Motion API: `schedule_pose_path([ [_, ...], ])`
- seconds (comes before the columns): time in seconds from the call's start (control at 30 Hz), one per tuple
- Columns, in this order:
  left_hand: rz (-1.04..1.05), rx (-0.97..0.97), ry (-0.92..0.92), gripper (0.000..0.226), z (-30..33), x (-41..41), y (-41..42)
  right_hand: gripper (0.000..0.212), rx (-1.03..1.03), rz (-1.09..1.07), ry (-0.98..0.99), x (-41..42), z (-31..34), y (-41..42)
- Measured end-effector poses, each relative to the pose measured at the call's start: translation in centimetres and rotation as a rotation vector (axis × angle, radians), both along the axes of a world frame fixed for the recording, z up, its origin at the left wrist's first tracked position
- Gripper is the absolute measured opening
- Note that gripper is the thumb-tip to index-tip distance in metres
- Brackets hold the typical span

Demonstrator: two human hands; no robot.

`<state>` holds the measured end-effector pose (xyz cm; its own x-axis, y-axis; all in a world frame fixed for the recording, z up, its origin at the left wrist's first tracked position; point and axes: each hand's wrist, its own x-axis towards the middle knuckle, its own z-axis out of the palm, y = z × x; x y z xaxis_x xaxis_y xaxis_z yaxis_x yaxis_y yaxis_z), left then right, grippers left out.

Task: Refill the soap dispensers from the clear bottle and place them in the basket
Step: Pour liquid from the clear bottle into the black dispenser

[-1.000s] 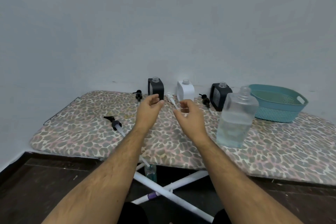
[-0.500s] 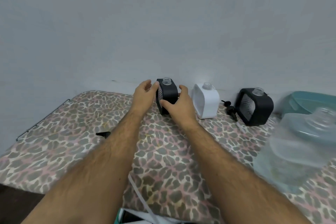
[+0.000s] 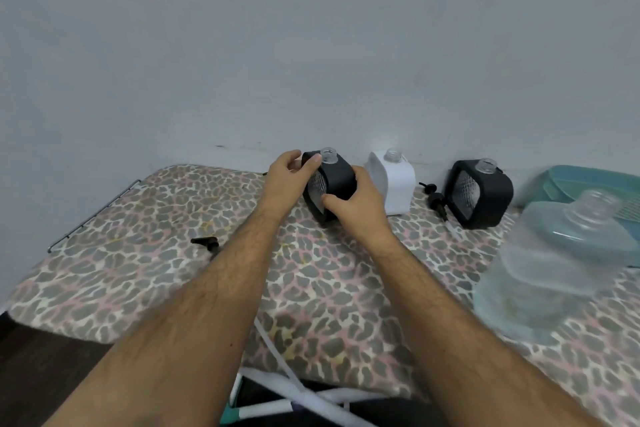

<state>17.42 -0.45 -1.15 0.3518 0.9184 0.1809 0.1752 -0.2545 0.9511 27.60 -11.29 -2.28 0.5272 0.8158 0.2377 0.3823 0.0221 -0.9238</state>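
This looks like a room in a home: an ironing board [image 3: 145,253] with a leopard-print cover stands on white crossed legs [image 3: 311,395] against a bare, pale painted wall [image 3: 311,45]. The floor [image 3: 41,367] beneath is dark, and a teal plastic laundry-style basket [image 3: 561,180] sits at the board's far end.

plain grey wall [image 3: 311,45], dark floor [image 3: 41,374]

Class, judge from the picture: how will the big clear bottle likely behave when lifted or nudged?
The clear bottle looks partly filled, so probably heavy. It is tall with an open neck, so a nudge might tip and spill it. Its smooth sides may be slippery.
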Motion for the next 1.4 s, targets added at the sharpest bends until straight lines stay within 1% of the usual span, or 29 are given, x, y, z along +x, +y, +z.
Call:
schedule_pose_path([
  [0.1, -0.03, 0.015, 0.025, 0.068, 0.2, -0.7, -3.4, 0.05, -0.012, 0.041, 0.044, 0.2, 0.3, -4.0],
  [0.23, -0.145, -0.032, 0.025, 0.073, -0.2, -1.3, -8.4, 0.048, 0.002, 0.09, 0.104, 0.3, 0.7, -9.8],
  [0.37, -0.245, -0.058, -0.008, 0.063, -1.1, -1.9, -13.6, 0.043, -0.017, 0.096, 0.146, 0.6, 0.2, -14.5],
  [0.47, -0.29, -0.114, -0.07, 0.048, -1.9, -2.5, -16.5, 0.045, -0.009, 0.096, 0.187, 1.0, -0.4, -17.1],
  [0.5, -0.297, -0.13, -0.087, 0.049, -2.2, -2.7, -17.2, 0.047, -0.007, 0.099, 0.201, 1.2, -0.5, -17.9],
  [0.6, -0.266, -0.134, -0.108, 0.058, -2.7, -2.8, -18.7, 0.053, 0.003, 0.112, 0.205, 1.5, -0.6, -19.4],
  [0.7, -0.168, -0.111, -0.111, 0.054, -2.6, -2.5, -19.8, 0.061, -0.004, 0.122, 0.207, 1.7, -0.5, -19.9],
  [0.73, -0.133, -0.098, -0.116, 0.055, -2.5, -2.3, -20.2, 0.061, -0.001, 0.113, 0.199, 1.7, -0.5, -20.0],
  [0.9, 0.024, -0.042, -0.114, 0.06, -3.3, -1.5, -21.7, 0.042, 0.009, -0.062, 0.05, 1.7, -1.1, -20.6],
  [0.97, 0.05, -0.035, -0.124, 0.061, -3.7, -1.1, -21.8, 0.03, 0.038, -0.141, -0.027, 1.4, -0.9, -21.3],
  [1.07, 0.041, -0.048, -0.126, 0.062, -4.1, -0.7, -21.6, 0.016, 0.162, -0.281, -0.099, 1.1, -0.3, -22.4],
  [1.17, 0.036, -0.06, -0.13, 0.061, -4.1, -0.2, -21.6, 0.013, 0.361, -0.436, -0.135, 1.3, 0.2, -23.7],
  [1.23, 0.049, -0.06, -0.137, 0.06, -4.1, 0.1, -21.9, 0.019, 0.445, -0.58, -0.203, 1.7, 0.6, -24.5],
  [1.27, 0.054, -0.061, -0.141, 0.06, -4.1, 0.2, -22.0, 0.027, 0.454, -0.65, -0.215, 2.0, 0.8, -24.8],
  [1.33, 0.057, -0.061, -0.14, 0.061, -4.2, 0.4, -22.2, 0.051, 0.432, -0.751, -0.173, 3.3, 1.0, -25.1],
  [1.4, 0.049, -0.047, -0.12, 0.061, -4.4, 0.5, -22.3, 0.077, 0.33, -0.729, -0.071, 5.1, 0.6, -25.2],
])
